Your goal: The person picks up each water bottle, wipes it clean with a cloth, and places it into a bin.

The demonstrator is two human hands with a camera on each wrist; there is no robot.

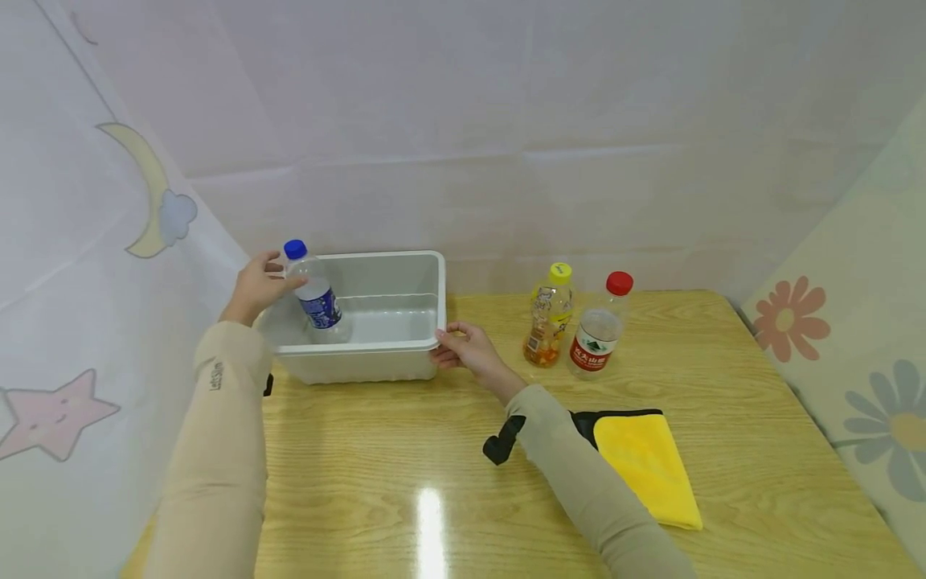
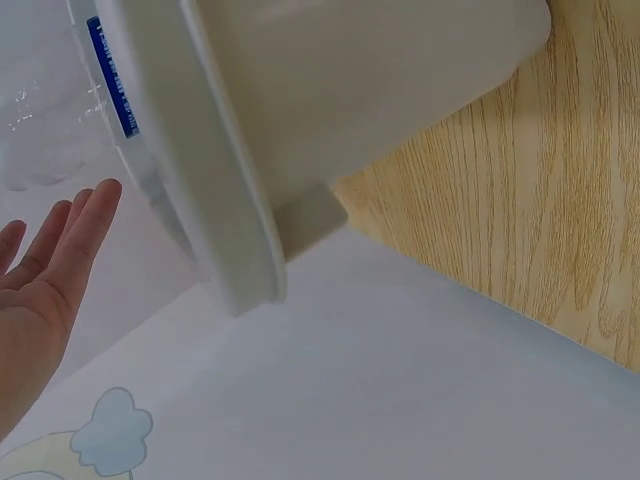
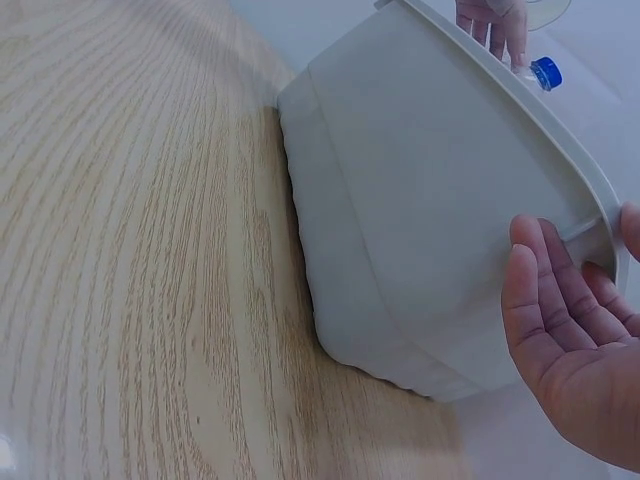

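A pale grey plastic bin (image 1: 354,362) stands at the back left of the table. Inside it leans a clear bottle (image 1: 318,307) with a blue cap and blue label. My left hand (image 1: 258,288) is beside the bottle's upper part, fingers extended; the left wrist view has the fingers (image 2: 88,225) straight, with a gap to the bottle. At the bin's front right corner, my right hand (image 1: 469,351) grips the rim, thumb on top and fingers under the lip. From the right wrist view, those fingers (image 3: 565,300) lie against the bin's outer wall.
Right of the bin stand a yellow-capped bottle (image 1: 547,326) with some orange-brown contents and a red-capped bottle (image 1: 599,334). A folded yellow cloth (image 1: 647,466) with black trim lies partly behind the right forearm. Printed white sheets (image 1: 477,193) enclose the table (image 1: 347,490).
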